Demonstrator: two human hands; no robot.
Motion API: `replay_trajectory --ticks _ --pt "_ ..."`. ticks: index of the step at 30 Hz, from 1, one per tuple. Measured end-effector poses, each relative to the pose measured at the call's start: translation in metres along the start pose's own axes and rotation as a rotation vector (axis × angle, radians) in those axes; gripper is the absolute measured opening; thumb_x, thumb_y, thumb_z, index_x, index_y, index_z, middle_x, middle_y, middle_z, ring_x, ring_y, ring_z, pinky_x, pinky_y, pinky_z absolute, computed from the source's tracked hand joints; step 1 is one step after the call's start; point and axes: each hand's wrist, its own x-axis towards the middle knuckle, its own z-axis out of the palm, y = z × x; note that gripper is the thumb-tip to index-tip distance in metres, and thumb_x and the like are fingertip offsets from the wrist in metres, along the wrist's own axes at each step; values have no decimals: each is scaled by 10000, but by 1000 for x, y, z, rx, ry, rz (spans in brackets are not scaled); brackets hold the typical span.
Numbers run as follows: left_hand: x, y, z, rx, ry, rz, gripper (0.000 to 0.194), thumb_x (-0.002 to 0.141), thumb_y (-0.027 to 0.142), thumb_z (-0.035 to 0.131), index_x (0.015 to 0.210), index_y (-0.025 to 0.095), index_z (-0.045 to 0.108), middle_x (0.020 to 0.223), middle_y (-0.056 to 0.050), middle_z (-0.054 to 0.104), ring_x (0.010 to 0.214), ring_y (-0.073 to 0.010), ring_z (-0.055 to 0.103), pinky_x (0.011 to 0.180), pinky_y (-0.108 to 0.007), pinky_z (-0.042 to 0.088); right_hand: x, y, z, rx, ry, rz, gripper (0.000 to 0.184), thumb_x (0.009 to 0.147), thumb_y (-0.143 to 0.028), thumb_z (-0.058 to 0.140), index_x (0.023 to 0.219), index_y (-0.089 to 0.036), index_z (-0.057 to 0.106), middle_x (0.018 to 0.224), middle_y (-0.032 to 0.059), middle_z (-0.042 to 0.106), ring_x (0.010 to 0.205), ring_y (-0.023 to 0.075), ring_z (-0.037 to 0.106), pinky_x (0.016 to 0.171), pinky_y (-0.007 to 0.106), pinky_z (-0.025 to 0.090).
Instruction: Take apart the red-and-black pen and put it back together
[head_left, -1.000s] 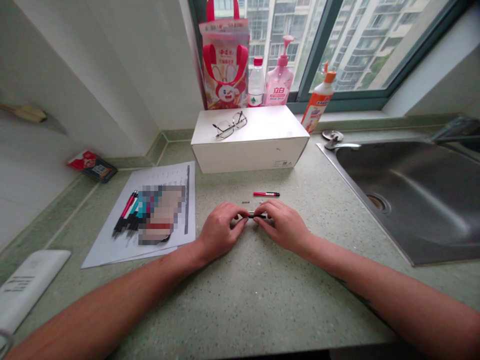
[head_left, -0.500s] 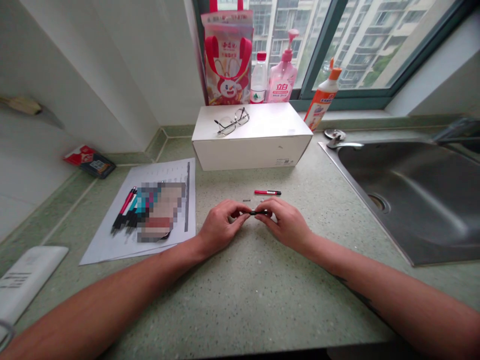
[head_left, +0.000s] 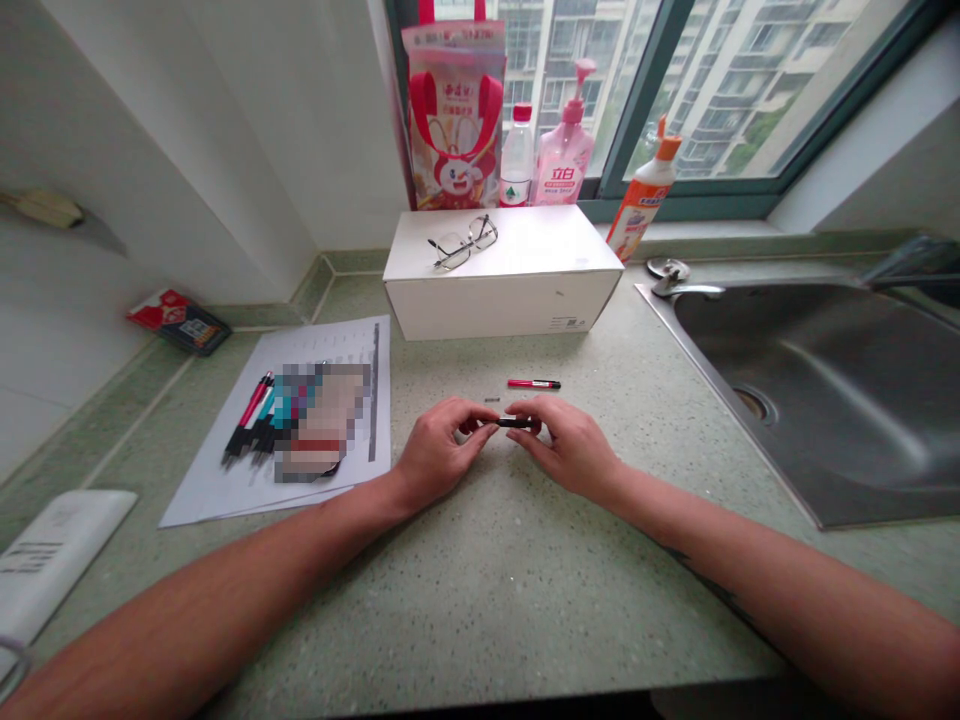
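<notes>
Fingertips of both hands meet over the counter around a short black pen part (head_left: 514, 423). My left hand (head_left: 446, 445) pinches its left end between thumb and forefinger. Around the right end, the thumb and forefinger of my right hand (head_left: 566, 440) are closed. Part of the piece is hidden by the fingers. Just beyond the hands lies a red pen barrel (head_left: 533, 384) with a black end. A small thin piece, perhaps a spring (head_left: 492, 400), rests left of the barrel.
On the left, papers (head_left: 195, 495) bear several pens (head_left: 249, 415) and a pixelated item (head_left: 330, 410). Behind the hands stands a white box (head_left: 480, 310) with glasses (head_left: 465, 245) on top. A steel sink (head_left: 825, 400) is at right, a white device (head_left: 67, 545) at left.
More of the black pen part shows between the fingertips now. The fingers of my right hand have shifted slightly along it. The red barrel stays on the counter.
</notes>
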Motion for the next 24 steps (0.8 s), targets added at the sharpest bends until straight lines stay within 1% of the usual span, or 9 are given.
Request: replay_trajectory --ticks 2,6,11,14,16,18,21,23,24 --pt "0 0 0 1 4 -3 67 907 214 668 950 186 710 798 -25 699 698 -139 632 678 -282 531 -1 0 0 -10 -7 7 216 975 -342 568 1128 -203 627 950 58 697 735 157 612 695 315 499" --pt "0 -1 1 -4 -10 -5 60 891 190 683 946 187 709 807 -22 702 701 -138 634 677 -279 530 0 -1 -1 -10 -22 8 152 981 -331 555 1012 -204 633 887 43 677 734 156 598 687 308 481" --pt "0 -1 1 -9 -19 6 64 897 206 682 949 187 715 813 -27 707 716 -143 636 684 -283 530 3 -2 -4 -35 -55 -4 208 1015 -357 516 991 -204 654 871 48 679 794 179 614 724 328 474" --pt "0 0 1 -10 -4 -1 63 897 206 679 944 184 716 800 -26 702 710 -142 632 680 -282 528 2 -1 -3 -34 -61 15 229 1016 -386 514 1056 -208 654 920 57 694 812 182 627 749 336 482" --pt "0 -1 1 -14 6 -7 60 893 194 682 941 181 715 790 -22 697 706 -140 631 681 -279 528 1 -1 -2 -25 -52 35 244 987 -398 563 1112 -202 635 949 60 698 765 173 622 718 327 483" --pt "-1 -1 1 -15 7 -8 57 889 189 687 938 179 713 791 -21 695 707 -140 632 682 -277 527 0 -1 -1 -22 -44 51 230 971 -387 584 1091 -197 632 924 56 696 726 167 613 679 317 474" --pt "-1 -1 0 -12 -3 4 61 894 206 688 944 180 713 806 -24 700 712 -140 635 679 -275 528 0 -1 -1 -29 -56 52 209 1006 -371 522 997 -205 648 900 56 698 790 180 631 706 319 473" --pt "0 -1 0 -8 -1 13 69 904 222 683 950 181 713 809 -25 703 712 -139 634 678 -275 528 1 0 -1 -34 -68 51 245 1023 -386 490 1010 -206 656 920 60 702 845 189 640 749 329 476" --pt "0 -1 0 -5 2 16 70 908 226 680 950 182 713 807 -24 703 710 -139 634 678 -276 528 1 0 -1 -35 -71 53 253 1019 -400 496 1044 -204 655 924 61 701 836 187 638 749 330 476"
